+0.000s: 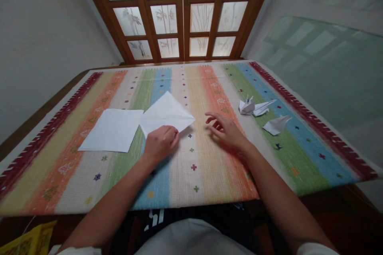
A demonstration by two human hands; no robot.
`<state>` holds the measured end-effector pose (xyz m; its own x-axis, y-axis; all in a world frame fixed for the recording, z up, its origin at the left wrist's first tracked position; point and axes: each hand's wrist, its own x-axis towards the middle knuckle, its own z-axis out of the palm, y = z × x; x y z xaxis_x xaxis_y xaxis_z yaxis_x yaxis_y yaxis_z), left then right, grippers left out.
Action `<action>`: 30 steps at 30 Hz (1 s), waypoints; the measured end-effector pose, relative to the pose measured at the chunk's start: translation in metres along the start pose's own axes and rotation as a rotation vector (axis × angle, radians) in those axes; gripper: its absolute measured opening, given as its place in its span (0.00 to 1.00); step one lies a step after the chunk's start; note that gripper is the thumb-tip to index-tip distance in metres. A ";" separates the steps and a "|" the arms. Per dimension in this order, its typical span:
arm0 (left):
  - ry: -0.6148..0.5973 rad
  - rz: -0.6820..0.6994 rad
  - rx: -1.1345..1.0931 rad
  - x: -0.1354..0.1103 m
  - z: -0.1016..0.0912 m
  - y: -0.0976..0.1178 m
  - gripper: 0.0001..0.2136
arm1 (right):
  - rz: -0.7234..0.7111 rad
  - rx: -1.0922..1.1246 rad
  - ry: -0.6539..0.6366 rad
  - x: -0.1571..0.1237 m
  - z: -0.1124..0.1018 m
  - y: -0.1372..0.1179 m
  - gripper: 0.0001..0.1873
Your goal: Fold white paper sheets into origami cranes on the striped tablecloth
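Note:
A white square sheet of paper (167, 109) lies turned like a diamond near the middle of the table, with faint crease lines on it. My left hand (161, 141) is closed on its near corner, fingers curled and partly hiding that edge. To the right of the sheet, my right hand (224, 127) hovers above the cloth with its fingers apart and slightly bent, holding nothing. On the left, a stack of white paper (110, 129) lies flat, its corner close to the diamond sheet.
Several folded paper cranes stand on the right, the nearest paper crane (275, 125) on the green stripe. A striped tablecloth (194, 183) covers the table. Wooden doors with glass panes (167, 20) rise beyond it. At lower left is a yellow object (30, 241).

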<state>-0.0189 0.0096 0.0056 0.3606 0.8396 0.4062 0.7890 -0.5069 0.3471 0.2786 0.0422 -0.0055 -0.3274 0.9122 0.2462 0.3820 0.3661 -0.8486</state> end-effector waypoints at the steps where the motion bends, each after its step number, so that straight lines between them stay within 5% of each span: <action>1: -0.032 0.096 -0.035 -0.003 0.006 0.008 0.10 | -0.006 0.002 0.010 0.000 0.000 0.001 0.27; 5: -0.122 0.318 -0.084 -0.010 0.020 0.026 0.12 | -0.056 -0.055 0.018 0.000 -0.002 0.006 0.22; 17: -0.176 0.298 -0.240 -0.011 0.016 0.021 0.11 | -0.116 -0.093 -0.080 0.001 -0.002 0.016 0.11; 25: -0.283 0.206 -0.511 -0.003 -0.006 -0.027 0.45 | 0.009 -0.201 0.002 0.001 -0.008 0.025 0.10; 27: -0.292 0.156 -0.498 -0.002 -0.003 -0.035 0.44 | 0.045 -0.209 0.025 0.001 -0.008 0.025 0.12; 30: -0.201 0.017 -0.443 -0.001 0.006 -0.037 0.25 | 0.084 -0.213 0.052 0.002 -0.009 0.024 0.14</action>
<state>-0.0455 0.0285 -0.0128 0.4949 0.8295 0.2590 0.5105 -0.5187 0.6859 0.2948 0.0546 -0.0210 -0.2441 0.9474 0.2071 0.5813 0.3139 -0.7507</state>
